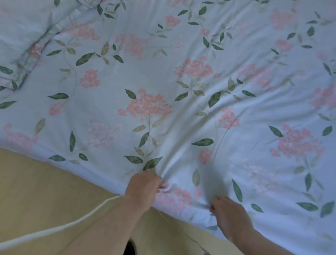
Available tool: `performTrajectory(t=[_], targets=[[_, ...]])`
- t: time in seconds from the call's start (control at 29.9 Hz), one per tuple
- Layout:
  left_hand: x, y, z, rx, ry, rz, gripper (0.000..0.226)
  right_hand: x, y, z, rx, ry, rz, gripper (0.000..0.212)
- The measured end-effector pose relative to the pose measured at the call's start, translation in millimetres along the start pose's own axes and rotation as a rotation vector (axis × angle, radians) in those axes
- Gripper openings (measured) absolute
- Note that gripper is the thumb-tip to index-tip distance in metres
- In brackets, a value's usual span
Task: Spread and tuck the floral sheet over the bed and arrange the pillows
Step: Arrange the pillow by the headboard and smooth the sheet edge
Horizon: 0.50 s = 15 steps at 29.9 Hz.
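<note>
Head view: floral sheet (178,69) covers the bed, near edge draping toward the floor (25,180). Pillows (9,45), seemingly, top left. Left hand (144,187) and right hand (229,213) pinch bunched edge fabric, fingers clenched, likely tensioning before tucking.

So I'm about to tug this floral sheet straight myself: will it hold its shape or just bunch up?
Probably bunch: the floral sheet puckers into radiating folds where the left hand and right hand pinch its edge. It looks thin and light, draping limply over the bed side. It would likely slide easily, dragging wrinkles along.
</note>
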<state>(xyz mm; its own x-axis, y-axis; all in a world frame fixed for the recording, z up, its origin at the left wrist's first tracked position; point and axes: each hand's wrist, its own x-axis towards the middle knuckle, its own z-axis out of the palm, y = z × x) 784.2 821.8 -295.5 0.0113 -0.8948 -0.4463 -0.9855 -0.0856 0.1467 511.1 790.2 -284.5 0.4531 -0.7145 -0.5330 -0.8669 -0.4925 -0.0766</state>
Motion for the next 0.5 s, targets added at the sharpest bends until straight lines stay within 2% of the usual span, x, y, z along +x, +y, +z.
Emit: performTrajectory(t=[0.07, 0.2, 0.3, 0.5], targets=[[-7, 5, -4, 0.01, -0.006, -0.029, 0.016, -11, 5, -1, 0.053, -0.024, -0.016, 0.025], [-18, 3, -9, 0.044, 0.012, -0.065, 0.012, -23, 0, -7, 0.088, -0.164, -0.108, 0.031], [-30, 16, -12, 0.074, -0.004, -0.07, 0.011, -33, 6, -14, 0.029, -0.161, -0.198, 0.03], [-34, 34, -3, 0.212, -0.131, -0.13, 0.017, -41, 4, 3, -0.035, -0.185, -0.199, 0.038]])
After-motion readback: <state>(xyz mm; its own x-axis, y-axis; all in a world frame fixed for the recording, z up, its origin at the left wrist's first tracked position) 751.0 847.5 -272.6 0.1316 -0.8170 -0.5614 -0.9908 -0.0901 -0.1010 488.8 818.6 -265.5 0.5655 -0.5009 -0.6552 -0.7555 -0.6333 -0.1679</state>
